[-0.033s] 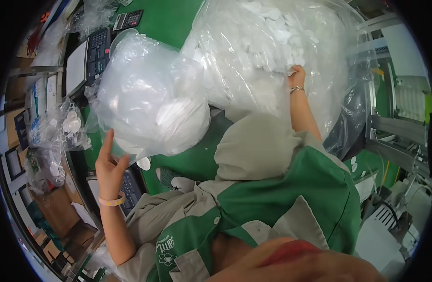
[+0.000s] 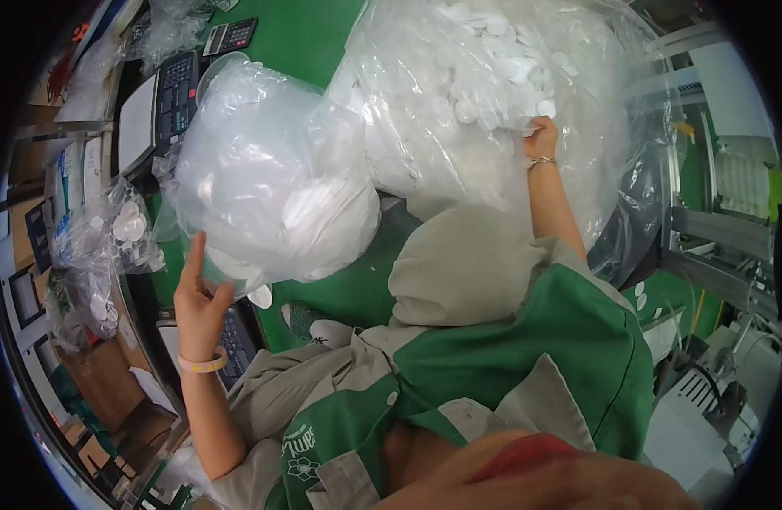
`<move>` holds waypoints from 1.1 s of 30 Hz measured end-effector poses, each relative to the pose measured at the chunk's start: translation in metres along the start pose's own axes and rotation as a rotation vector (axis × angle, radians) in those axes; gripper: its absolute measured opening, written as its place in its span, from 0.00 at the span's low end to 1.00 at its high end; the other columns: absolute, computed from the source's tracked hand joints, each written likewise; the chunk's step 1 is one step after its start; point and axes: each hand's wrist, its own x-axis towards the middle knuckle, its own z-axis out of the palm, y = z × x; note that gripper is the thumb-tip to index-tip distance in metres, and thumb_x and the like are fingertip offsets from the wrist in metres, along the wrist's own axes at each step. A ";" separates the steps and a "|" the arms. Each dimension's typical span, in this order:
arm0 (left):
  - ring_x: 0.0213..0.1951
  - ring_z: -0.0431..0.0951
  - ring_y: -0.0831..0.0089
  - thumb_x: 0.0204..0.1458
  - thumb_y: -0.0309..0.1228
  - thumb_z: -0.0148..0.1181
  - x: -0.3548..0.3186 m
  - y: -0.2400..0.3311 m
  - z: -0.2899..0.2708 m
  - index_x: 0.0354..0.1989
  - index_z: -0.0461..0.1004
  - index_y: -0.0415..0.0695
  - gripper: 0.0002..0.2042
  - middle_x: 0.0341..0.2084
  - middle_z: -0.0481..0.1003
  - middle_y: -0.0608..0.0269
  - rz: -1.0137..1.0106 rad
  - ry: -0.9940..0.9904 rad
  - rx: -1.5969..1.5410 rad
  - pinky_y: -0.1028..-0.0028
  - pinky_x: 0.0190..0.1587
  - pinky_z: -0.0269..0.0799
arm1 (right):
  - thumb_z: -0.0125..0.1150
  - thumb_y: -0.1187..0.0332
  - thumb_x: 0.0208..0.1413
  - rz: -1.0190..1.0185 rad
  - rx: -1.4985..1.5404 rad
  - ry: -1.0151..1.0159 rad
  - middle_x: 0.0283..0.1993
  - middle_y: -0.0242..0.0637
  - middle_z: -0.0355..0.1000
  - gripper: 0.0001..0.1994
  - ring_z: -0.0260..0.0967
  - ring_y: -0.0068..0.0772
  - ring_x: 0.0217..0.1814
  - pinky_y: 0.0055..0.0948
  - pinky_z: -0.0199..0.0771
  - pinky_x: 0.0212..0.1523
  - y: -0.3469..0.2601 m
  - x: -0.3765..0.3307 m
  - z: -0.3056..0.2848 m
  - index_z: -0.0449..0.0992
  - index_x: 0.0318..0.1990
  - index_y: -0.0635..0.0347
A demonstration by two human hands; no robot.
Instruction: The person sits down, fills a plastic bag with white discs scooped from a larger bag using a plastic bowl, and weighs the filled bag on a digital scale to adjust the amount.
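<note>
A large clear plastic bag [image 2: 459, 161] full of white round discs [image 2: 484, 85] fills the far right of the view. My right hand [image 2: 541, 138] is closed on the edge of this bag, with a single white disc [image 2: 546, 108] showing just beyond the fingers. To its left stands a smaller clear plastic bag [image 2: 246, 161], bulging, with white contents in its lower part. My left hand [image 2: 201, 299] is by the near left side of the smaller bag, index finger and thumb spread. Its fingertip meets the bag's edge; whether it presses there I cannot tell.
Left of the bags are a scale with a dark keypad [image 2: 177, 93] and a calculator [image 2: 230, 36]. Small bags of discs [image 2: 129, 223] lie at the far left. A few loose discs [image 2: 260, 296] are on the green floor [image 2: 323, 293]. Metal framework [image 2: 718, 242] stands at the right.
My right hand has shifted very slightly, and a white disc now shows more plainly beyond its fingers. My left hand stays in place.
</note>
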 end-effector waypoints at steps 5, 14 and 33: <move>0.22 0.60 0.89 0.34 0.15 0.43 0.005 0.008 0.003 0.61 0.49 0.43 0.36 0.57 0.56 0.58 0.041 -0.101 -0.159 0.87 0.21 0.58 | 0.46 0.69 0.38 0.062 0.020 0.072 0.54 0.48 0.57 0.29 0.55 0.50 0.56 0.54 0.56 0.54 -0.057 -0.009 -0.006 0.56 0.53 0.64; 0.16 0.55 0.91 0.34 0.13 0.40 -0.008 0.013 0.002 0.61 0.46 0.43 0.37 0.60 0.50 0.64 0.008 -0.147 -0.256 0.88 0.16 0.54 | 0.40 0.62 0.40 -0.038 0.200 -0.032 0.62 0.47 0.47 0.33 0.44 0.56 0.63 0.65 0.47 0.55 -0.076 -0.047 -0.023 0.48 0.59 0.59; 0.15 0.60 0.82 0.34 0.18 0.46 -0.009 0.020 0.010 0.62 0.41 0.43 0.40 0.13 0.62 0.69 -0.025 -0.120 -0.319 0.80 0.19 0.60 | 0.47 0.67 0.33 0.076 0.024 -0.267 0.57 0.47 0.55 0.34 0.52 0.53 0.58 0.60 0.52 0.54 -0.130 -0.151 0.062 0.54 0.57 0.60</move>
